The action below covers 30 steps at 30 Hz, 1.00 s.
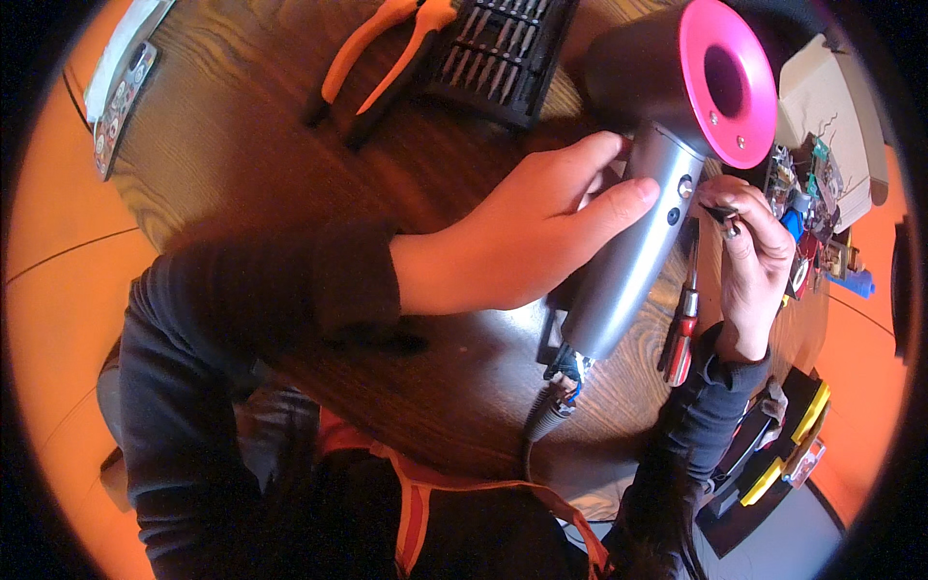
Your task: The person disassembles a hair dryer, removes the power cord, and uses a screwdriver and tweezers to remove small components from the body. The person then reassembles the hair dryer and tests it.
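A hair dryer with a grey handle [619,290] and a bright pink ring around its head lies tilted on the table. My left hand [522,222] is wrapped around the upper handle, thumb on the front beside two small round openings. From the handle's lower end come bare coloured wires [572,379] and a dark cable [544,420]. Just right of the openings, my right hand [754,256] pinches a small dark piece [717,211] between thumb and fingers; its exact kind is unclear. Below that hand lies a red-handled screwdriver [681,343].
Orange-handled pliers [398,63] and a black case of screwdriver bits [498,58] lie at the far side. To the right are an open cardboard box [817,87] and a heap of electronic parts [822,188]. A black-and-yellow item [773,474] sits lower right, beyond the table edge.
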Each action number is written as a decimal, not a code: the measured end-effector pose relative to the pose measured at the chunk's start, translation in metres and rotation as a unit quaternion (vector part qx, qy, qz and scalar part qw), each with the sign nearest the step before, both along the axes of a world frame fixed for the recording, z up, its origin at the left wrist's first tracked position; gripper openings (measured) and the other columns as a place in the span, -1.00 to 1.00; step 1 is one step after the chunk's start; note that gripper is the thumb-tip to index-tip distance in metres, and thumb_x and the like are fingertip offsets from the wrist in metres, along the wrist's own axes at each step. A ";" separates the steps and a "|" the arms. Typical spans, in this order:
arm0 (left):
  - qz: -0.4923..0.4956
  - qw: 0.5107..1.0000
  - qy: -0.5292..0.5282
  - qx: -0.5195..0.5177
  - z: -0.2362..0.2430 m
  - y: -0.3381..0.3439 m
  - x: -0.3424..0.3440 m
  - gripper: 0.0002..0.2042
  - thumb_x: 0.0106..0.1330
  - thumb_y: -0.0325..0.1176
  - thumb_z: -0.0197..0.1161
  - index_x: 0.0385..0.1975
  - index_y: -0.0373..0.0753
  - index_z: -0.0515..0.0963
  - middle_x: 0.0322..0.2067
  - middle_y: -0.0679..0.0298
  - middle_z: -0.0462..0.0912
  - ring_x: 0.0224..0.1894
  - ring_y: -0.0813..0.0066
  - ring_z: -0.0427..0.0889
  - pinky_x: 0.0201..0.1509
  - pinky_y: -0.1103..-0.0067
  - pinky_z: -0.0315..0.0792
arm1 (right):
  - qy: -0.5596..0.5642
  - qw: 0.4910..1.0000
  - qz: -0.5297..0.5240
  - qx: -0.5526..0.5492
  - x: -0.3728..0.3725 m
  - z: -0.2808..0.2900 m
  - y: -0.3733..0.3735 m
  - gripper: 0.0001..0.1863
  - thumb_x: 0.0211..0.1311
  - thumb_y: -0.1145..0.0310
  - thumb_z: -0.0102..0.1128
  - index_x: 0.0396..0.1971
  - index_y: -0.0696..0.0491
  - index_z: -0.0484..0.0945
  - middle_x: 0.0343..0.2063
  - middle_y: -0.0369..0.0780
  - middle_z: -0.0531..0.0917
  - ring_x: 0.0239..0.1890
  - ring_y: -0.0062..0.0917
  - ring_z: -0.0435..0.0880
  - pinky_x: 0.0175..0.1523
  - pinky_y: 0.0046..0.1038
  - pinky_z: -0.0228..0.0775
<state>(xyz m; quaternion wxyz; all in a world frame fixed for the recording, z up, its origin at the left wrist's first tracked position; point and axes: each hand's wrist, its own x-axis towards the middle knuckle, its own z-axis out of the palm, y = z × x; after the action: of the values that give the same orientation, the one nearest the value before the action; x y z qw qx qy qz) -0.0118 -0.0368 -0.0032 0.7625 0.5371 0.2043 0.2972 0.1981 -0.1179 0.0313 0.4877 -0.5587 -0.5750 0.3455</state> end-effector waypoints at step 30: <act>-0.067 0.996 0.002 -0.051 0.003 0.003 -0.003 -0.77 0.37 -0.30 -0.02 -0.11 -0.32 0.33 -0.35 0.37 0.46 -0.29 0.74 0.40 -0.21 0.71 0.34 | -0.301 0.949 -0.019 0.094 -0.011 0.013 0.004 -0.81 -0.06 0.57 0.22 -0.36 0.21 0.59 -0.36 -0.18 0.63 -0.18 -0.39 0.54 0.00 -0.42 0.31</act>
<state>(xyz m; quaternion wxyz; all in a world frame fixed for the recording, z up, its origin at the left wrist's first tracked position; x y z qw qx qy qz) -0.0145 -0.0339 -0.0001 0.8066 0.5105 0.1849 0.2337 0.1875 -0.1137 0.0441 0.3487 -0.5997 -0.7138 0.0963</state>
